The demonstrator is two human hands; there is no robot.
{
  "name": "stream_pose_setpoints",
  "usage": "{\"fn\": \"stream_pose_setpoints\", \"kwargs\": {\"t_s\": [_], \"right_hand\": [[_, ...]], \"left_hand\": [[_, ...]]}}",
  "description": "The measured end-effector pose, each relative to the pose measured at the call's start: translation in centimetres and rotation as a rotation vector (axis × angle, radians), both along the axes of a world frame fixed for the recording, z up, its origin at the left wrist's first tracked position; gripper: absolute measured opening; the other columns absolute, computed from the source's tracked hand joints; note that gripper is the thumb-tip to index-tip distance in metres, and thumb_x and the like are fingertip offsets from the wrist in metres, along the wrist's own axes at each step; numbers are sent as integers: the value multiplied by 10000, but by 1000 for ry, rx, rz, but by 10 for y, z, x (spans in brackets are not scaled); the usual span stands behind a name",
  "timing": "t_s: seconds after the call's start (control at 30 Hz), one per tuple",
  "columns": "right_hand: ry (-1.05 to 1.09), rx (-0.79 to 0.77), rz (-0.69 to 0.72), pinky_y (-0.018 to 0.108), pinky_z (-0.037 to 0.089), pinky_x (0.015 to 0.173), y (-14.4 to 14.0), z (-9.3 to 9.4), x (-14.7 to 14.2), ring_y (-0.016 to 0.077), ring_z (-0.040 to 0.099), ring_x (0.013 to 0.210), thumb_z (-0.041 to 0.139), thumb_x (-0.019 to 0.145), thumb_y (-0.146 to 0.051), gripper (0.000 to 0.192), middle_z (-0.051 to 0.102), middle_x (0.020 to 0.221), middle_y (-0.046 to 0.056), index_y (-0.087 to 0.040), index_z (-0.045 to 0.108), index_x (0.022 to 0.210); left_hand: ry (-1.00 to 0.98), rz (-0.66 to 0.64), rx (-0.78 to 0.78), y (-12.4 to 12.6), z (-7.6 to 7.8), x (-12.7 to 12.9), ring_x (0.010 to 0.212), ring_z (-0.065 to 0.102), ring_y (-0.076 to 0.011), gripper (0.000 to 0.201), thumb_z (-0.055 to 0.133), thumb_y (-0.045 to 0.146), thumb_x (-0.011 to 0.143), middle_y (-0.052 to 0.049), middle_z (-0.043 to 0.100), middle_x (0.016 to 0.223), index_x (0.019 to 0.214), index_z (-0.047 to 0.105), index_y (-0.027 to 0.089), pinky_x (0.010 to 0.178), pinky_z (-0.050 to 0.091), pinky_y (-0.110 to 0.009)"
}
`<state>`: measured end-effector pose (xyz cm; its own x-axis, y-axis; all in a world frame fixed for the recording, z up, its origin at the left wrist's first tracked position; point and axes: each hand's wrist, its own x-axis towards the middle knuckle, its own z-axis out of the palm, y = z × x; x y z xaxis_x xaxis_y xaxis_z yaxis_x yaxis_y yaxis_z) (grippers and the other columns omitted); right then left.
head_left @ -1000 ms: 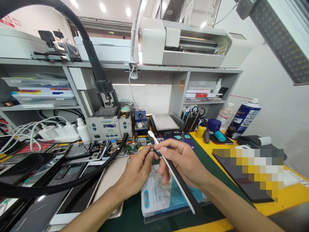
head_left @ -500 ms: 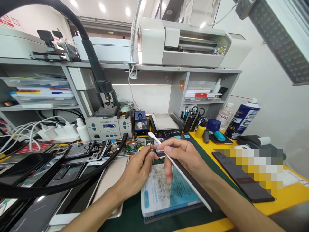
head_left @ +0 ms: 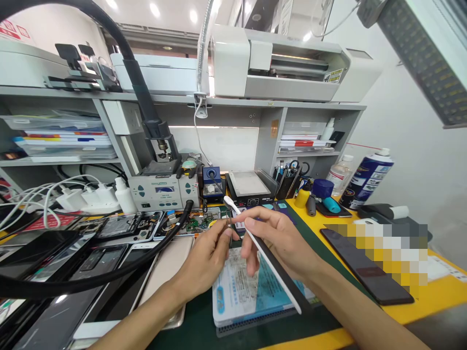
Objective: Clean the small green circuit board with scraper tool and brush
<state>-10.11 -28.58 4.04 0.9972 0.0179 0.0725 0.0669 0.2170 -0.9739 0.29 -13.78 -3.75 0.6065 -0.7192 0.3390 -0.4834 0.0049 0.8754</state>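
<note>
My right hand [head_left: 273, 233] is closed round a toothbrush [head_left: 279, 274] with a black and white handle. Its white head points up and away, just beyond my fingertips, and the bristles cannot be made out. My left hand [head_left: 209, 250] pinches a thin, metallic-looking piece [head_left: 229, 222] between thumb and fingers; its kind is too small to tell. The brush head is close to this piece, but I cannot see whether they touch. Below both hands lies a blue and white booklet-like pad [head_left: 237, 291] on the dark green mat [head_left: 200, 321].
Several phones [head_left: 120, 287] and opened phone bodies cover the left side, crossed by a thick black hose [head_left: 146, 265]. A soldering station [head_left: 164, 192] and a hot plate [head_left: 250, 184] stand behind. On the right are a dark phone [head_left: 365, 267] and a spray can [head_left: 367, 180].
The toothbrush's handle end has swung left, and its head has shifted slightly up and left. My right fingers have curled a little. My left hand stays nearly still.
</note>
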Motion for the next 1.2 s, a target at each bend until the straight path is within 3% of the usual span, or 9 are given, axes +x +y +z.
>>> {"fn": "stream_pose_setpoints", "kwargs": {"t_s": [0.17,0.3,0.47,0.63,0.77,0.93,1.07,1.2], "right_hand": [[2,-16,30,190,570,467,0,-1,1,137,705,465,620,968,-319,210,736,615,20,-137,674,1058],[-6,-20,-2,196,573,461,0,-2,2,132,699,457,611,975,-323,225,743,646,19,-139,664,1093],[-12,-40,15,197,574,474,-2,-2,1,144,708,476,626,962,-303,192,724,591,15,-135,681,1038],[-14,-42,-5,205,573,470,-3,-1,0,137,701,471,611,974,-327,235,736,636,17,-140,679,1098],[-26,-47,22,206,575,481,-4,0,0,145,707,475,600,977,-310,213,726,600,19,-134,683,1062],[-6,-32,-10,207,575,475,-2,0,1,138,706,473,592,986,-326,228,746,660,20,-150,659,1115],[-8,-20,15,217,586,482,-3,1,1,151,706,469,614,966,-317,209,730,609,20,-137,670,1054],[28,-32,-14,208,574,473,-3,1,1,142,699,464,610,969,-324,224,737,635,20,-140,662,1085]], "left_hand": [[-1,-10,3,1,-1,-1,697,542,-161,287,373,418,1075,10,617,833,1091,583,223,677,401,-298],[-11,-12,-7,1,1,-2,835,588,-181,280,376,410,1075,-13,647,946,1063,582,221,764,424,-306],[-3,-5,7,-1,2,-1,693,531,-163,280,382,411,1071,12,600,803,1049,581,215,670,400,-293],[-2,-4,0,-1,0,-1,759,558,-171,289,372,416,1073,-4,622,883,1026,574,215,702,410,-297],[1,-10,4,-1,-1,-1,669,526,-156,283,369,419,1076,21,579,799,1064,574,225,647,394,-289],[-17,-11,-12,0,-1,-1,767,552,-166,288,373,407,1078,6,595,861,1014,582,220,731,413,-296],[-16,-13,-2,0,-1,-1,673,518,-155,285,370,409,1079,24,557,774,1024,577,221,654,394,-285],[-24,-12,-8,0,1,-2,743,543,-163,283,376,405,1077,6,597,847,1027,580,217,711,410,-291]]}}
